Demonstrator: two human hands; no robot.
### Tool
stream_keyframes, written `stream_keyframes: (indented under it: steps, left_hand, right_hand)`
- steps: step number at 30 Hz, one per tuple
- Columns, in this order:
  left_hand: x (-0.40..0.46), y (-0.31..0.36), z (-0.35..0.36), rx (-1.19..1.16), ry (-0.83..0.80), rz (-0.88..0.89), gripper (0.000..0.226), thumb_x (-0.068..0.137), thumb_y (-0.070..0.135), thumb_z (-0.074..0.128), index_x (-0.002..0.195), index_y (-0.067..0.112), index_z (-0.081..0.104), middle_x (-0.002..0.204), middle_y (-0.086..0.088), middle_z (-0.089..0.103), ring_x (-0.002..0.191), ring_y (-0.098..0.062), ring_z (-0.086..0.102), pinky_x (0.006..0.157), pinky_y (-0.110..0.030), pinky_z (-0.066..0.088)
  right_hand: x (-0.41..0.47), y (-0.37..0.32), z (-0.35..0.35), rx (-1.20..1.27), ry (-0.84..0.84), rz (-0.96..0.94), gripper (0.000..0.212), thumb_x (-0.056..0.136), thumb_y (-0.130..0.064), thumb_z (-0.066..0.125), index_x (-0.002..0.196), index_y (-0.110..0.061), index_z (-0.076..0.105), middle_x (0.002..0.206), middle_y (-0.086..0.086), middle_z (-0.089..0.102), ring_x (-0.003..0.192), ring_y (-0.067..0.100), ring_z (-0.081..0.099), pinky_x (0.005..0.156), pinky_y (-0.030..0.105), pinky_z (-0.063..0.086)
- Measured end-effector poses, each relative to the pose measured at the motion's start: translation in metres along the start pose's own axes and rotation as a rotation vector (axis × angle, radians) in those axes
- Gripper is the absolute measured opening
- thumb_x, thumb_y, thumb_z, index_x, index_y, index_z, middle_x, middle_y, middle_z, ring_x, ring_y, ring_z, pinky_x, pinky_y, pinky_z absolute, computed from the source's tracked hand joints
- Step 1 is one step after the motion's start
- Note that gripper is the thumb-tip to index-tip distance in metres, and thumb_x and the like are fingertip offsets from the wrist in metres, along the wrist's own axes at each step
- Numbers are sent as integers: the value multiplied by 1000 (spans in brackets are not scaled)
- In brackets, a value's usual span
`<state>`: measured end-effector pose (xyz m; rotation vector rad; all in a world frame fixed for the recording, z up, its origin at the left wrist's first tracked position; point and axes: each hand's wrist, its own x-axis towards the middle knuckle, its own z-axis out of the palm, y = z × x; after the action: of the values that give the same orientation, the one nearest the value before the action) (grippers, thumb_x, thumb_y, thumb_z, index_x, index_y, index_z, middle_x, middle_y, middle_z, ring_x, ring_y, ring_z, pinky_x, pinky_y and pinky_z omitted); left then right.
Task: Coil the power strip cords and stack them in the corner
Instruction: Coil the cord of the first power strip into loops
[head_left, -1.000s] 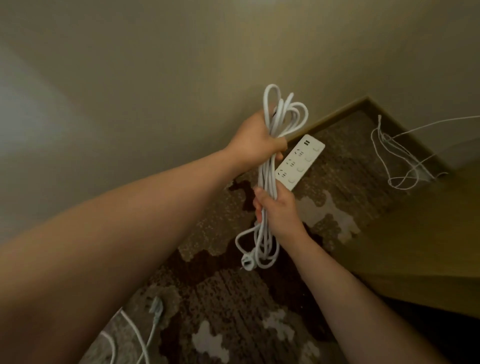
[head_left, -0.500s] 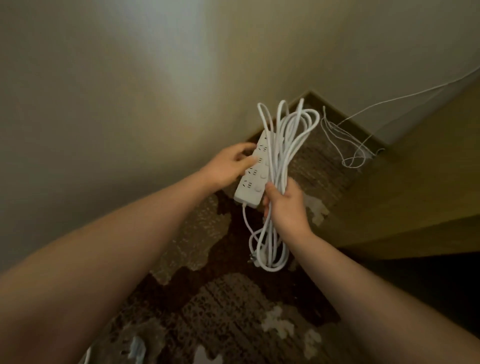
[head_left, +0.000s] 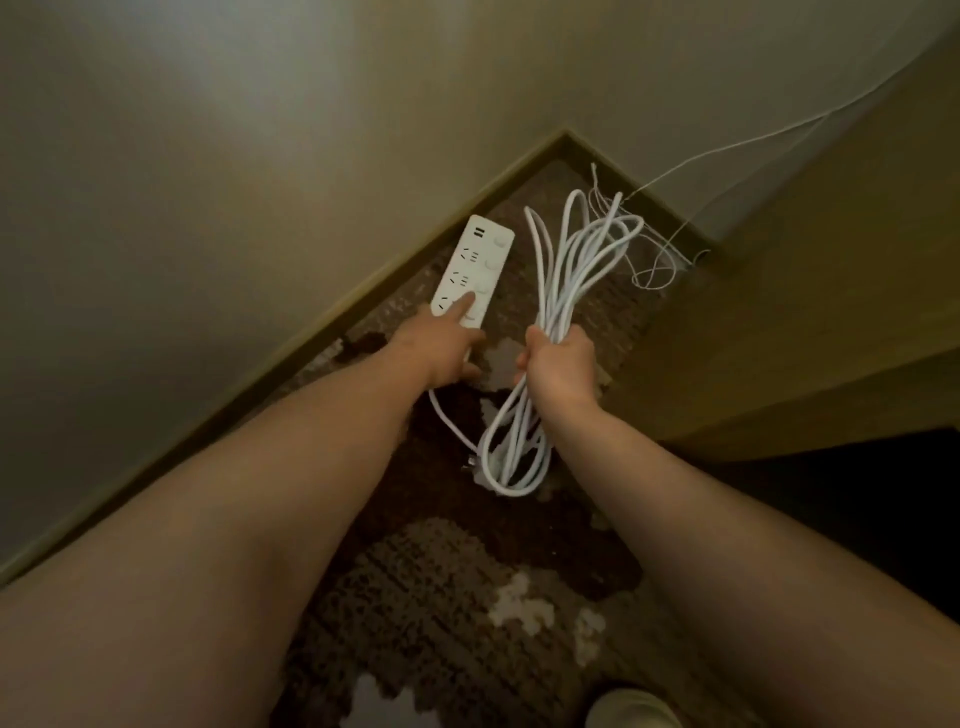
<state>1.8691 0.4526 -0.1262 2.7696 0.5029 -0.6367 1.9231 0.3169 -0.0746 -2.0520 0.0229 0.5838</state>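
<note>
A white power strip (head_left: 475, 266) is held out toward the room corner, close to the left baseboard. My left hand (head_left: 441, 348) grips its near end, thumb lying on the socket face. Its white cord (head_left: 563, 291) is gathered into long loops that my right hand (head_left: 558, 358) grips around the middle. The loops stick up toward the corner and hang down below my fist, with the plug (head_left: 472, 462) at the bottom. A short run of cord passes from the strip under my left hand to the bundle.
A thin white wire (head_left: 649, 260) lies tangled in the corner and runs up the right wall. A wooden cabinet side (head_left: 779, 322) stands at the right. Patterned brown carpet (head_left: 441, 597) covers the floor. A pale shoe tip (head_left: 631, 709) shows at the bottom.
My left hand has drawn the power strip away from the bundle and out toward the corner. Both hands and the view have dropped lower toward the floor.
</note>
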Motion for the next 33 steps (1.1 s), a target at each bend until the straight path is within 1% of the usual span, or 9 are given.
stream_keyframes:
  steps: [4,9,12,14,19,22,25,28,33]
  left_hand:
    - [-9,-42,0,58,69,3,41,86,33,56,125,40,48,159,3,-4,127,-43,24,98,-49,39]
    - [-11,-71,-10,124,11,85,57,89,22,54,140,38,35,160,-5,-3,142,-34,8,114,-44,25]
    - [-11,-76,-13,160,-57,110,69,89,15,57,145,41,26,160,-2,-5,145,-31,3,116,-44,23]
    - [-8,-76,-13,160,-35,101,70,90,10,55,144,42,26,160,0,-5,146,-29,4,115,-43,24]
    - [7,-60,-15,94,38,59,65,92,8,50,142,44,29,160,2,1,146,-28,7,116,-43,23]
    - [3,-65,-16,33,-3,54,64,93,11,49,144,41,27,160,-1,-1,146,-28,4,118,-41,17]
    - [-12,-67,-23,-262,-38,8,52,97,27,44,147,33,27,160,-5,9,146,-26,10,118,-38,13]
    - [-29,-57,-19,-493,31,65,58,96,45,42,148,32,22,158,-3,20,145,-22,17,116,-35,14]
    - [-45,-52,10,-205,-89,69,64,91,61,38,146,45,11,159,10,10,146,-24,-8,117,-52,14]
  right_hand:
    - [7,-11,12,118,-12,100,3,101,-20,51,100,-18,51,77,7,61,59,20,62,47,26,52]
    - [24,-30,47,156,-44,155,7,98,-21,52,104,-16,53,74,7,63,63,23,65,75,44,61]
    - [39,-26,60,153,-36,165,6,97,-23,54,94,-18,54,72,6,65,68,25,68,82,48,60]
    - [51,-24,65,196,-21,196,8,96,-21,54,92,-15,55,70,7,64,64,24,67,79,46,60]
    - [80,-22,72,296,-37,242,13,97,-17,55,105,-6,57,66,7,63,51,18,61,57,33,56]
    - [92,-17,71,181,-58,220,22,97,-20,58,111,-3,59,78,9,67,68,22,66,70,35,56]
    - [103,-12,70,-49,-35,156,42,97,-26,61,128,2,55,121,18,65,111,35,62,89,36,48]
    - [104,-13,70,-172,-55,109,53,98,-30,59,140,1,45,140,20,53,127,37,52,99,38,43]
    - [78,1,65,-438,-27,-106,81,100,-31,53,159,-19,-2,163,13,19,145,35,30,114,45,30]
